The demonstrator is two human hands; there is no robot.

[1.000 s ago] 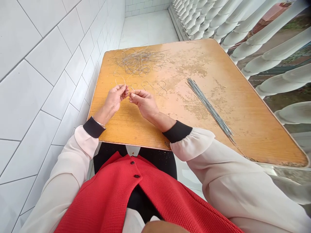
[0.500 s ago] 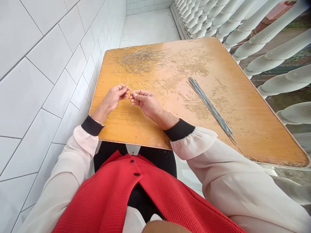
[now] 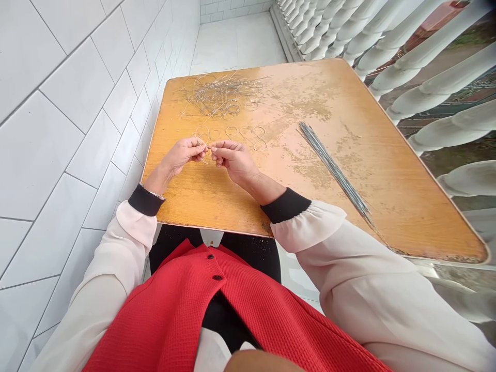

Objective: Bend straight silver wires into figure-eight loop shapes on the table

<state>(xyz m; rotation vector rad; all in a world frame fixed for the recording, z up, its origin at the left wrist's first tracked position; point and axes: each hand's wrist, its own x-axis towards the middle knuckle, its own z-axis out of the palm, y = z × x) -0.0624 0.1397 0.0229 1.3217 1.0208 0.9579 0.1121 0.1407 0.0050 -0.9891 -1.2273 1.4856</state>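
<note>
A thin wire (image 3: pixel 202 131), bent into a loop at its far end, is pinched between my two hands over the wooden table (image 3: pixel 217 201). My left hand (image 3: pixel 185 155) closes thumb and fingers on it, and my right hand (image 3: pixel 232 159) pinches it just to the right, the fingertips almost touching. Part of the wire is hidden by my fingers. Beyond my hands lie a few wires bent into curled, heart-like outlines (image 3: pixel 259 138). Behind those is a tangled heap of bent wires (image 3: pixel 225 95).
A bundle of straight grey wires (image 3: pixel 333 173) lies slantwise on the right of the table. A white tiled wall (image 3: pixel 89 98) runs close along the left. White balusters (image 3: pixel 437 106) line the right side.
My hands have drawn together at the fingertips, the left shifting slightly right. The wire loop has changed its angle and now looks smaller above my fingers.
</note>
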